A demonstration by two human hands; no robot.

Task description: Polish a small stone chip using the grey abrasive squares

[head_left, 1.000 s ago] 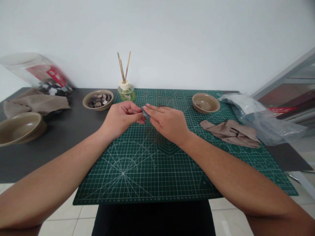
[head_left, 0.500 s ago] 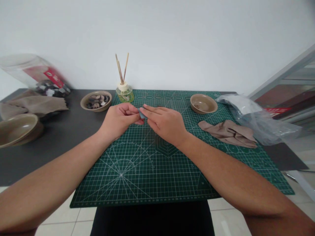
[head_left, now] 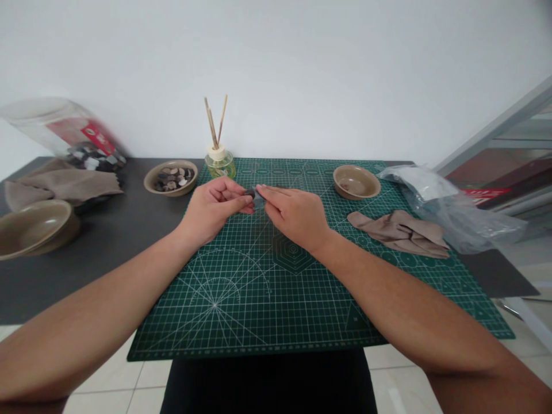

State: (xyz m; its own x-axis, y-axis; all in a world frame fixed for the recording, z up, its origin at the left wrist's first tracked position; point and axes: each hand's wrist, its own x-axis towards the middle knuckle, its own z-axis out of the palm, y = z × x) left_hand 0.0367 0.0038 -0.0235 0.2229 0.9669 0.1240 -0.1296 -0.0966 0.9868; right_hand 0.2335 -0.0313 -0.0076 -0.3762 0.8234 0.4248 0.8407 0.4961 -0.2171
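Above the green cutting mat (head_left: 241,310), my two hands meet over small things. Between thumb and fingers my left hand (head_left: 213,207) pinches a small dark piece (head_left: 249,193), its edge showing past the fingertips. Against it, my right hand (head_left: 297,215) presses a small grey-blue piece (head_left: 259,202), thin and sheet-like, under its closed fingers. The fingers cover most of both pieces, so their exact kind is hidden. Behind my left hand, a brown bowl (head_left: 192,185) holds several dark and pale flat pieces.
At back left stand a reed diffuser (head_left: 219,164) and a clear jar (head_left: 38,118). A brown cloth (head_left: 64,184) lies by a bowl (head_left: 34,230) there. On the right are another bowl (head_left: 357,187), a crumpled cloth (head_left: 401,233) and a plastic bag (head_left: 466,215).
My hands stay together in the same place, with small finger movements. The dark piece shows now between the fingertips, where the grey-blue piece covered it before. The view shifts slightly.
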